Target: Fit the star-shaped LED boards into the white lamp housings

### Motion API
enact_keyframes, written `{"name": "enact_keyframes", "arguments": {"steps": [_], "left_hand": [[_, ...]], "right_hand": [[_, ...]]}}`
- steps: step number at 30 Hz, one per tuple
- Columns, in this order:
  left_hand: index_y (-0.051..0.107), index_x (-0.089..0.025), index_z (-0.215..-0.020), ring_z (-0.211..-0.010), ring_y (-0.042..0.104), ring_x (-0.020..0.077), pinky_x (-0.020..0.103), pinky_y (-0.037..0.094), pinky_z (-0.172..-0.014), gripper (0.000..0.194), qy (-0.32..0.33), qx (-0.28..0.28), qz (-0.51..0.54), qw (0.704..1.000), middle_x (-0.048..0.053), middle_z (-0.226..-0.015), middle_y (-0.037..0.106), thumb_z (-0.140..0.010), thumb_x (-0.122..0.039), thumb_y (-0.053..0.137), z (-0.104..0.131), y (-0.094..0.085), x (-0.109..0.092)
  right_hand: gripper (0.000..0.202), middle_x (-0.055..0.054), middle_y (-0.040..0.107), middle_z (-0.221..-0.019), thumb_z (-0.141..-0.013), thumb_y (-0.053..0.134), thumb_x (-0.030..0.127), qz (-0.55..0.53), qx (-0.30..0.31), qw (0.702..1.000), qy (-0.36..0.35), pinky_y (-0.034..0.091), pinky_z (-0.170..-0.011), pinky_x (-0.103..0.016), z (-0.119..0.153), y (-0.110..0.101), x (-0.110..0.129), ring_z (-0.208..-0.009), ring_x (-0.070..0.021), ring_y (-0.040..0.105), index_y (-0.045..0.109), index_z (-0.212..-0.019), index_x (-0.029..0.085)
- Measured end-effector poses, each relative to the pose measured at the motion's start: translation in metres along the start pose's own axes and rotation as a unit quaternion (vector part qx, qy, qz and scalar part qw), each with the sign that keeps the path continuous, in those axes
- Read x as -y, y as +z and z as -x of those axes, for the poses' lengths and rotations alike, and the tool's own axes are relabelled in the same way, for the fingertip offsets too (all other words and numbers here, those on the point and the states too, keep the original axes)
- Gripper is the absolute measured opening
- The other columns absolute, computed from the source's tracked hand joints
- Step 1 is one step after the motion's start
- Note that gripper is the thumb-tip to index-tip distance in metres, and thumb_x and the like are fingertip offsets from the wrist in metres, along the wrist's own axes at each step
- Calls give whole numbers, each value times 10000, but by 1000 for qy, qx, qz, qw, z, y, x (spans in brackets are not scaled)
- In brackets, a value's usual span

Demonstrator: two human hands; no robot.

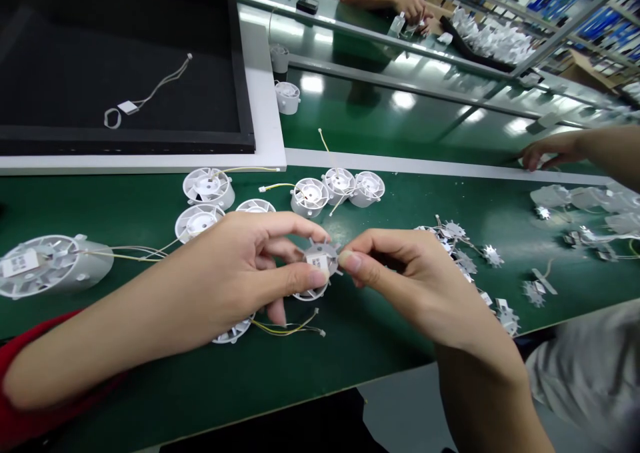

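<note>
Near the middle, my left hand (260,256) is closed on a grey star-shaped metal piece (327,248) with a white label, its thumb on the label. Just under it shows the edge of a white fan housing (311,294), mostly hidden by the fingers. From the right, my right hand (405,273) pinches the metal piece's toothed edge between thumb and forefinger. Another white fan (234,333) with yellow and white leads lies below my left wrist. Several more star-shaped metal pieces (493,256) lie beyond my right hand.
White fans (310,197) with leads stand on the green table behind my hands. At left are a large fan duct (90,264) and a black tray (150,140) holding a wired part. A person's hand (553,150) reaches in from the right; another person's hands (413,8) work across the table.
</note>
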State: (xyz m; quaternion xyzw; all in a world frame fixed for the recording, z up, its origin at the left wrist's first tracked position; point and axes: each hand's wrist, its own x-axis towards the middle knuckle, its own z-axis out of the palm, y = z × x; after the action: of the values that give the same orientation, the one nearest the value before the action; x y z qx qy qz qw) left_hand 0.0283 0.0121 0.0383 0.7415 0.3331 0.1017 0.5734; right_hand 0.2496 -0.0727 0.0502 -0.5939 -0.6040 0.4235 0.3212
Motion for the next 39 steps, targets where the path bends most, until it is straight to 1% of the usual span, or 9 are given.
{"name": "enact_keyframes", "arguments": {"steps": [2, 5, 8, 10, 13, 18, 27, 34, 39], "left_hand": [[697, -335, -1282, -477, 682, 159, 226, 415, -343, 417, 50, -71, -97, 991, -88, -672, 740, -931, -557, 674, 2, -3, 4], [686, -314, -1224, -567, 688, 161, 266, 453, -444, 397, 177, -154, -262, 936, -65, -786, 755, -1016, -635, 577, 7, -2, 9], [648, -213, -1201, -868, 734, 238, 379, 503, -739, 496, 262, -156, -387, 870, 25, -992, 780, -1118, -608, 360, 12, 7, 15], [635, -162, -1166, -928, 712, 263, 433, 449, -847, 516, 278, -136, -422, 852, 64, -1044, 770, -1136, -564, 313, 14, 15, 20], [633, -140, -1137, -895, 694, 262, 443, 399, -878, 488, 284, -123, -430, 848, 62, -1018, 749, -1144, -518, 325, 13, 23, 26], [650, -153, -1100, -906, 685, 270, 441, 372, -907, 435, 279, -124, -424, 853, 49, -1002, 736, -1150, -457, 343, 8, 24, 31], [671, -170, -1064, -866, 713, 261, 460, 381, -910, 457, 280, -136, -422, 851, 47, -1002, 770, -1152, -466, 333, 6, 25, 32], [659, -174, -1099, -922, 737, 251, 467, 391, -930, 369, 287, -127, -406, 858, 42, -1037, 782, -1149, -428, 397, 5, 22, 31], [676, -174, -1081, -880, 730, 263, 480, 408, -925, 305, 296, -130, -422, 847, 51, -1015, 781, -1127, -393, 468, 5, 23, 33]], "right_hand": [[299, 32, 629, -657, -983, 701, 334, 5, -11, 1000, 19, 400, -555, -219, 2, -2, -3, -619, -98, 521, 689, -720, 192], [311, 35, 604, -654, -977, 700, 342, -3, -4, 999, 45, 385, -553, -220, 4, -2, -9, -619, -96, 503, 667, -707, 193], [327, 34, 569, -650, -997, 659, 384, -7, 37, 997, 72, 352, -532, -231, 5, 5, -16, -608, -99, 464, 678, -733, 193], [346, 39, 543, -641, -1008, 634, 400, -8, 59, 994, 88, 332, -524, -236, 3, 10, -20, -595, -95, 441, 666, -736, 189], [361, 51, 508, -632, -1007, 630, 402, -8, 69, 992, 103, 314, -520, -235, 2, 15, -23, -584, -85, 418, 629, -720, 184], [377, 59, 486, -627, -1011, 619, 409, 13, 74, 992, 106, 289, -499, -236, 0, 16, -22, -572, -78, 400, 597, -709, 185], [391, 55, 498, -608, -1015, 592, 406, 50, 83, 990, 107, 290, -495, -252, -1, 14, -23, -559, -87, 410, 563, -687, 195], [389, 57, 495, -608, -1019, 580, 409, 68, 81, 988, 110, 298, -497, -259, 0, 15, -21, -564, -92, 402, 562, -692, 200], [392, 60, 490, -599, -1019, 580, 394, 80, 77, 988, 107, 289, -493, -263, 0, 16, -22, -555, -88, 398, 548, -681, 199]]}}
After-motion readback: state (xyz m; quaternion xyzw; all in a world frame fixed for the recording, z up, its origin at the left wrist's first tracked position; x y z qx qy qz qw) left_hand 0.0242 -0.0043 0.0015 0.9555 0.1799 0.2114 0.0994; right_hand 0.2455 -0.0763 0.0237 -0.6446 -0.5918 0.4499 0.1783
